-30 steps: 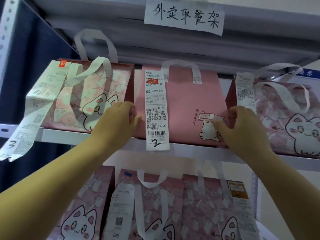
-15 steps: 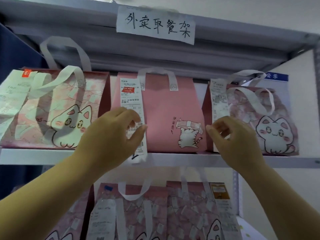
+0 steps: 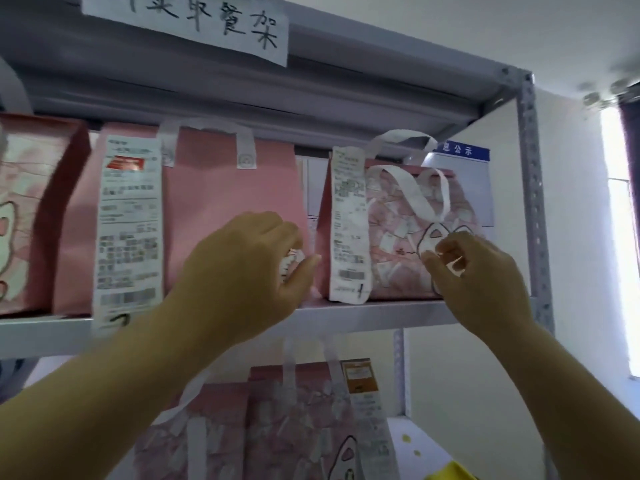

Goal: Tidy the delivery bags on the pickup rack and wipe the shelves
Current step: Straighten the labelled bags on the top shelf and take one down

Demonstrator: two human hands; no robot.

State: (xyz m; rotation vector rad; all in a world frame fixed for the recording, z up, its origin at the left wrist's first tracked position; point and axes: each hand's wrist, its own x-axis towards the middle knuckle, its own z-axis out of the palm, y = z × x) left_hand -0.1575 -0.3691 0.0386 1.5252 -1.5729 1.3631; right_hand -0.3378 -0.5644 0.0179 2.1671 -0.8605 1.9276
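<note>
Right hand [image 3: 479,275] now across patterned bag [image 3: 391,237]

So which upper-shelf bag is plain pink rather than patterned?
The middle bag, its front solid pink; the left bag and right bag have pale patterned fronts.

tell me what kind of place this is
Probably a takeaway pickup point: a metal rack carries a handwritten sign, and pink delivery bags with long printed receipts stand on its shelves.

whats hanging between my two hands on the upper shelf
In the head view, a long white receipt hangs between the left hand and the right hand, down the front of the cat-print bag.
</note>
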